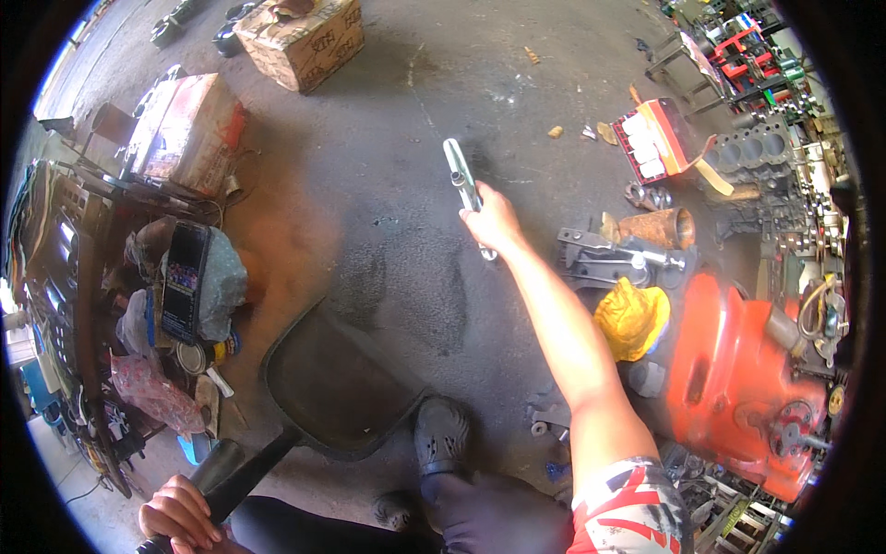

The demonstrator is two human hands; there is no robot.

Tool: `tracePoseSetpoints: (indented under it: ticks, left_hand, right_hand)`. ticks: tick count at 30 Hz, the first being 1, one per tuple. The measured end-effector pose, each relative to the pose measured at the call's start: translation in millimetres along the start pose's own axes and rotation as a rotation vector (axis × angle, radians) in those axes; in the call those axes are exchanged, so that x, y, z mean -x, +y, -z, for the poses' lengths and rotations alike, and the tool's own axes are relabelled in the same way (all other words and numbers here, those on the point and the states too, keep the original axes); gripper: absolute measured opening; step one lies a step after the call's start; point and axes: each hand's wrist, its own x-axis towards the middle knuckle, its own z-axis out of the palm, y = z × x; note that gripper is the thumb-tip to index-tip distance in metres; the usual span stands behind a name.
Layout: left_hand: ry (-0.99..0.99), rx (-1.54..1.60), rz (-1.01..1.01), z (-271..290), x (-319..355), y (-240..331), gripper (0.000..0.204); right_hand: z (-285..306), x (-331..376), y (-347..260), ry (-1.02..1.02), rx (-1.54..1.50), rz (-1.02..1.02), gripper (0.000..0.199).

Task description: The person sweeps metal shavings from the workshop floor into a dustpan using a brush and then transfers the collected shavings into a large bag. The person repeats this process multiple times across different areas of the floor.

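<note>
At the lower left, my left hand (183, 517) is wrapped round the handle of a black long-handled scoop, shaped like a shovel or dustpan. The scoop's wide pan (337, 383) is low over the floor, in front of my dark shoe (443, 432). My right arm is stretched forward. My right hand (491, 220) is closed on a pale metal tool (458, 171), a long narrow piece with rounded ends and a short rod beside it. The tool is held above the floor, tilted, its far end pointing away from me.
On the left, a phone (185, 282) leans among bags and cans, near a worn red-white box (185, 134). A cardboard box (300, 42) stands farther off. To the right are a red machine casing (738, 369), a yellow cloth (632, 319), metal parts (618, 258) and an engine block (752, 152).
</note>
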Motion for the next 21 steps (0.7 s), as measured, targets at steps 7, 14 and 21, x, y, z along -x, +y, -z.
tracePoseSetpoints:
  ticks: [7,14,21]
  left_hand:
    - [0.017,-0.014,0.005,-1.5,2.8,0.3,0.029]
    - [-0.025,-0.026,-0.026,11.3,-2.1,0.6,0.029]
    - [0.012,-0.026,-0.044,10.8,14.3,8.2,0.036]
  right_hand:
    - [38.2,-120.6,31.2,0.222,0.224,-0.191,0.041]
    - [-17.6,1.0,-0.1,-0.383,0.267,0.152,0.072]
    - [-4.6,-124.8,-43.2,0.021,0.298,0.151,0.060]
